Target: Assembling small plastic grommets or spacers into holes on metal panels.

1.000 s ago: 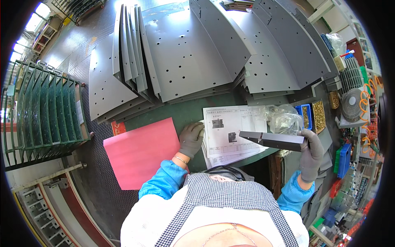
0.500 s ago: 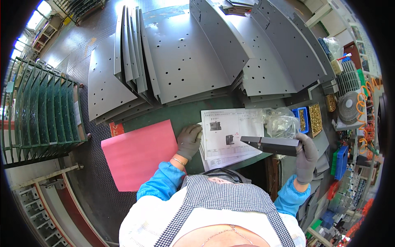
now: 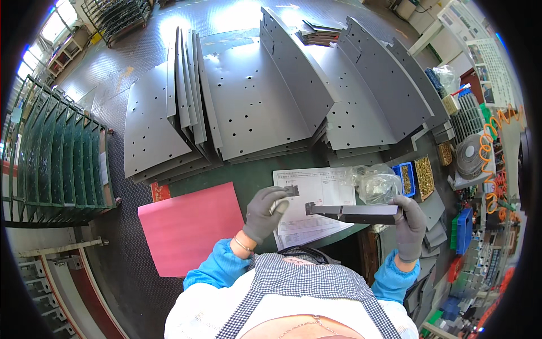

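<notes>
My right hand (image 3: 410, 229) in a grey glove grips the right end of a long, narrow dark grey metal bracket (image 3: 361, 214). The bracket is held roughly level above the printed drawing sheets (image 3: 333, 183). Near the left edge of those sheets is my left hand (image 3: 264, 214), also gloved; its thumb and fingers are bent and apart, with nothing visible between them. Left of that hand lies a pink sheet (image 3: 189, 229). A clear plastic bag (image 3: 375, 183) rests on the right side of the papers, close to my right hand.
Large grey bent metal panels (image 3: 254, 101) with holes stand across the far side of the green table (image 3: 254, 178). Small parts fill a blue bin (image 3: 411, 179) and a cardboard box (image 3: 424, 178) at right. A fan (image 3: 473, 155) stands beyond; a green rack (image 3: 62, 152) is at left.
My left hand has lifted off the edge of the papers and turned, its thumb and fingers now apart. The right hand has shifted slightly left and toward me with the bracket, which now lies more level.
</notes>
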`<state>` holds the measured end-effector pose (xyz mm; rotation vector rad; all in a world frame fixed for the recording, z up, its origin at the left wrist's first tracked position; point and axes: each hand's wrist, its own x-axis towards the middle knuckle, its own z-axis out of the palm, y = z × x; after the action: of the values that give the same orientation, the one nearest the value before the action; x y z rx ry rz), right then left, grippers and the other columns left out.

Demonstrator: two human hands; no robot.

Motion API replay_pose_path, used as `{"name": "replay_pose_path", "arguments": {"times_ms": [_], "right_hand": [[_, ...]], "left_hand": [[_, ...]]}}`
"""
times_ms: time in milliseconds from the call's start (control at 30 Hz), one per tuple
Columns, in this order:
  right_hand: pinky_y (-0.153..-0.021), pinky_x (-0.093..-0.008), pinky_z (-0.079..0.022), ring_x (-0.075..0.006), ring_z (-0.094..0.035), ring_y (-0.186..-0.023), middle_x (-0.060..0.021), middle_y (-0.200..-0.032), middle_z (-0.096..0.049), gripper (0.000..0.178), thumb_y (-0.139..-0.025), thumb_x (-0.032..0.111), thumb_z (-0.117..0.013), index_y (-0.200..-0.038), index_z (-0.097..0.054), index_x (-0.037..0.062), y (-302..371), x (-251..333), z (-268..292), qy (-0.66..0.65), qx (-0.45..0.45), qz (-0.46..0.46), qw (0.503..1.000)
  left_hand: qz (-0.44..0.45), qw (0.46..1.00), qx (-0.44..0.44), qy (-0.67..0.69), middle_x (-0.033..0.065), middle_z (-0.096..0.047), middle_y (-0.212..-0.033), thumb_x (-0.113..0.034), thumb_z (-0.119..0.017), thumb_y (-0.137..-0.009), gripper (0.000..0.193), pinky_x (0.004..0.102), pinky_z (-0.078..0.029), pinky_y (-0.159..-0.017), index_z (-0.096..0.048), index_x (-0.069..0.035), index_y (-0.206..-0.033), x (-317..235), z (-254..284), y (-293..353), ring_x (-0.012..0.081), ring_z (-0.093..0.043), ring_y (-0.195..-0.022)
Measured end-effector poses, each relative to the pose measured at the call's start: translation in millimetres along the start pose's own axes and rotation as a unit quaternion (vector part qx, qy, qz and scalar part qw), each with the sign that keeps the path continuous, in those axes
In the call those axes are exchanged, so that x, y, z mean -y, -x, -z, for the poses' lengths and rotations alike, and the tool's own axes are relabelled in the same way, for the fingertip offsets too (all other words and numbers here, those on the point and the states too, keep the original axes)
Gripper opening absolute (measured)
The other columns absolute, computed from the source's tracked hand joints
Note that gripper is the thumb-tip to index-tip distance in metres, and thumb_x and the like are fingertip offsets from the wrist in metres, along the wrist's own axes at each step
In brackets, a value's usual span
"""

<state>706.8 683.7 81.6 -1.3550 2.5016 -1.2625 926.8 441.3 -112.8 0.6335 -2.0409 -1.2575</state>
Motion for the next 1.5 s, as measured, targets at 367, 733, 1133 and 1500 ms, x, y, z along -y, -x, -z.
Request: {"name": "replay_pose_path", "arguments": {"times_ms": [367, 733, 1133, 1500], "right_hand": [[-0.075, -0.0299, -0.051, -0.0198, -0.066, -0.082, -0.0101, -0.093, -0.069, 0.014, -0.093, 0.006, -0.071, -0.105, -0.069, -0.0007, 6.2, 33.2, -22.7, -0.08, 0.061, 0.064, 0.993], [-0.079, -0.0295, -0.052, -0.0196, -0.067, -0.085, -0.0103, -0.095, -0.07, 0.016, -0.094, 0.005, -0.07, -0.108, -0.068, -0.0016, 9.2, 62.9, -51.5, -0.081, 0.071, 0.024, 0.994], [-0.087, -0.0383, -0.055, -0.0354, -0.069, -0.102, -0.0204, -0.114, -0.068, 0.043, -0.077, -0.001, -0.075, -0.119, -0.064, -0.003, -21.4, 106.4, -69.0, 0.023, 0.1, 0.15, 0.983], [-0.089, -0.0396, -0.055, -0.0365, -0.069, -0.106, -0.0183, -0.115, -0.07, 0.035, -0.08, 0.003, -0.076, -0.114, -0.068, 0.0006, 15.4, 63.6, -68.7, -0.005, 0.149, 0.102, 0.984]], "left_hand": [[-0.138, 0.96, 0.234, 0.064, 0.0143, -0.07, -0.108, -0.016, -0.082, -0.08, 0.045, 0.0402, -0.057, -0.082, -0.065, -0.006, -0.12, -84.1, -8.8, -9.9, 0.0333, -0.07, -0.097], [-0.111, 0.976, 0.181, 0.054, 0.0111, -0.071, -0.089, -0.013, -0.069, -0.091, 0.022, 0.0418, -0.056, -0.071, -0.069, -0.013, -0.114, -68.8, 4.0, 3.8, 0.0328, -0.07, -0.08], [0.134, 0.937, 0.093, 0.31, 0.0013, -0.068, -0.091, -0.007, -0.064, -0.101, 0.017, 0.0238, -0.055, -0.068, -0.067, 0.002, -0.116, -42.8, 58.9, 37.1, 0.0067, -0.064, -0.079], [0.185, 0.854, -0.077, 0.479, 0.007, -0.07, -0.116, -0.014, -0.065, -0.101, 0.03, 0.0338, -0.055, -0.091, -0.063, 0.0, -0.128, -12.8, 109.9, 52.5, 0.0169, -0.066, -0.104]]}}
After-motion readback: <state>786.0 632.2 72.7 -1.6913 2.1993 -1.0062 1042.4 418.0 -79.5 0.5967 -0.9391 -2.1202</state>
